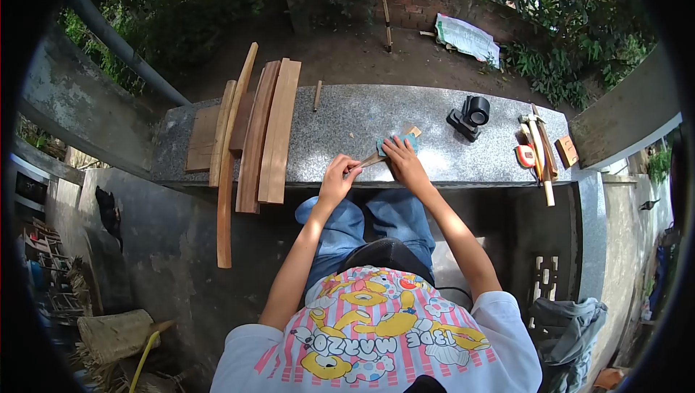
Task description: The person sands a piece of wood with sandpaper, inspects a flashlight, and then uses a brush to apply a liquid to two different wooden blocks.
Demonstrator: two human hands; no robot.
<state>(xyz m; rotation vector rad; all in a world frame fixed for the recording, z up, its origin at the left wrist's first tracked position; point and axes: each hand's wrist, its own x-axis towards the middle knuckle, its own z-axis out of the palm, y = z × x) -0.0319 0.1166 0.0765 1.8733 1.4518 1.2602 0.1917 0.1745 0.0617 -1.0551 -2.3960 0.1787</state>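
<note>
Near the front edge of the speckled stone slab [333,110], my left hand [338,178] pinches the left end of a thin wooden strip [371,160]. My right hand [406,162] lies at the strip's other end, its fingers closed down over a blue-green sheet [405,142] that looks like sandpaper. That sheet covers part of the strip. A small light wood block [413,131] sits just beyond the right fingertips. Between the hands the middle of the strip shows.
Long wooden boards [279,132] lie on the left, some overhanging the front edge. A black clamp-like device [470,118] stands right of centre. Farther right are a hammer [536,148], a red tape measure [525,155] and a wood block [567,151]. A short stick [317,95] lies at the back.
</note>
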